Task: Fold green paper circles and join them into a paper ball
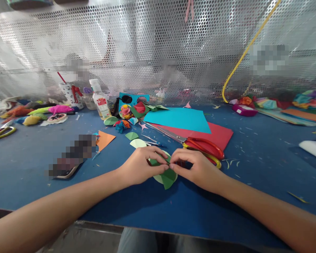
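My left hand [143,165] and my right hand [196,168] meet over the blue table [28,165], both pinching a green paper cut-out [167,177]. The paper is dark green on one side and pale green on the other, and its folded lower tip sticks out below my fingers. Fingertips of both hands touch at the paper's top edge. Red-handled scissors [204,147] lie just behind my right hand, blades pointing left. Small pale and dark green paper leaves [137,142] rest behind my left hand.
A cyan sheet [179,119] lies on a red sheet [221,135] behind the scissors. A glue bottle [100,102], paper flowers [125,112], an orange triangle [104,139] and a phone [68,168] sit left. Coloured paper stacks [302,114] are far right. A perforated metal screen [158,52] backs the table.
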`<state>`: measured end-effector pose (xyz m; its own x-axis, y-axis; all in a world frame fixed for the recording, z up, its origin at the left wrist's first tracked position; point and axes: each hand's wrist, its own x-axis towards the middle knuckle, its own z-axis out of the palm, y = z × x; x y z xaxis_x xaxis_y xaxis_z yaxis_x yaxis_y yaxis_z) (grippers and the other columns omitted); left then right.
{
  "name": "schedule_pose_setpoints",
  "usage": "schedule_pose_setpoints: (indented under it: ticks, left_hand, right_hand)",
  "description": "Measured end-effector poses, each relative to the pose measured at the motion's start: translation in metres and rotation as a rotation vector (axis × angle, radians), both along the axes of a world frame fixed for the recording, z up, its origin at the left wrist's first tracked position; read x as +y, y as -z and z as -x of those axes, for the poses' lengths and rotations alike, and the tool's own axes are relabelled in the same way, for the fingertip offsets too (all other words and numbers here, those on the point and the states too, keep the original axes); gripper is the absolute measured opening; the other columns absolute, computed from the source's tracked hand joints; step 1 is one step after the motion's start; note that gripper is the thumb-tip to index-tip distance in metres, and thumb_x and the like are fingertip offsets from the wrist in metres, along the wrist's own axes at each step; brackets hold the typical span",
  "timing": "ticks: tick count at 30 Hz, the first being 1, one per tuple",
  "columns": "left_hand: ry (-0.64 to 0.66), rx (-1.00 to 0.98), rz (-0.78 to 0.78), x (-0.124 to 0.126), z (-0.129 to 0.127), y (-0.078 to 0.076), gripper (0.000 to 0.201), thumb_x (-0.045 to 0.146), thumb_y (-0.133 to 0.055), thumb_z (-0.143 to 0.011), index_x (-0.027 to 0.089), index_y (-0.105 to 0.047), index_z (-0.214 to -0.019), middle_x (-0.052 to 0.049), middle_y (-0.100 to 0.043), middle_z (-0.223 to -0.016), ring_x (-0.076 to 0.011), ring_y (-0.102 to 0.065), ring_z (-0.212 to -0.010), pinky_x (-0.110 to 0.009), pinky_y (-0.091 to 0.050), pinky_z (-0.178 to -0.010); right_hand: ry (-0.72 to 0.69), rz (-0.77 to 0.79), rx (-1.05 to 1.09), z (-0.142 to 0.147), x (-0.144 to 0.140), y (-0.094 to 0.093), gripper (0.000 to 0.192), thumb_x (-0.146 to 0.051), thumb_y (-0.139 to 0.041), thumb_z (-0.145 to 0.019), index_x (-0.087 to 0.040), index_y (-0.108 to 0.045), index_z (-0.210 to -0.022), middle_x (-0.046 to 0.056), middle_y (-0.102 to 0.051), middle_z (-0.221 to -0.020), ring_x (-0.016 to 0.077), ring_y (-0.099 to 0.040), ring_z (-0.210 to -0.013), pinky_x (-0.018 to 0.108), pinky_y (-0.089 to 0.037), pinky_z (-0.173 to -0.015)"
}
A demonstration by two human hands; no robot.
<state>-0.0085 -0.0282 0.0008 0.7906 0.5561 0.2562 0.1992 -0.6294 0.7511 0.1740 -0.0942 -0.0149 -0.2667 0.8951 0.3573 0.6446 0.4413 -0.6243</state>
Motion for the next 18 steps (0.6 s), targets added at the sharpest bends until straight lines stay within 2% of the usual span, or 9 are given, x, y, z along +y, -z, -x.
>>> schedule_pose_setpoints:
  ticks: [4, 10, 14, 18]
  left_hand:
    - [-0.003, 0.023, -0.012, -0.0008, 0.0004, 0.0001, 0.01, 0.022, -0.06, -0.073, 0.019, -0.07, -0.075, -0.004, -0.064, -0.092, -0.0126, -0.059, -0.076, -0.02, -0.044, -0.056]
    - [0.04, 0.03, -0.053, -0.0036, 0.0006, -0.0006, 0.012, 0.024, -0.059, -0.074, 0.019, -0.07, -0.078, -0.004, -0.065, -0.09, -0.013, -0.059, -0.078, -0.021, -0.046, -0.064]
    - [0.047, 0.053, -0.104, -0.0048, 0.0007, -0.0012, 0.011, 0.02, -0.059, -0.073, 0.02, -0.069, -0.076, -0.003, -0.065, -0.089, -0.0135, -0.059, -0.078, -0.022, -0.046, -0.065]
    - [0.051, 0.059, -0.086, -0.0046, 0.0009, -0.002, 0.011, 0.02, -0.058, -0.073, 0.019, -0.069, -0.077, -0.004, -0.065, -0.088, -0.0134, -0.059, -0.078, -0.022, -0.046, -0.064]
  right_hand:
    - [-0.009, 0.021, -0.024, 0.0006, 0.0004, 0.0014, 0.012, -0.022, -0.051, -0.081, -0.019, -0.059, -0.073, 0.001, -0.057, -0.073, 0.0126, -0.052, -0.064, 0.025, -0.042, -0.061]
    - [-0.126, 0.073, -0.09, 0.0013, 0.0019, 0.0027, 0.017, -0.019, -0.049, -0.082, -0.018, -0.058, -0.067, 0.001, -0.056, -0.075, 0.011, -0.052, -0.064, 0.023, -0.041, -0.06]
    - [-0.104, 0.075, -0.091, 0.0012, 0.0019, 0.0035, 0.015, -0.018, -0.049, -0.081, -0.018, -0.055, -0.067, 0.001, -0.055, -0.076, 0.0115, -0.051, -0.065, 0.024, -0.041, -0.061]
    - [-0.077, 0.097, -0.084, 0.0015, 0.002, 0.0053, 0.016, -0.018, -0.048, -0.081, -0.018, -0.051, -0.065, -0.001, -0.051, -0.07, 0.0103, -0.046, -0.059, 0.023, -0.038, -0.055]
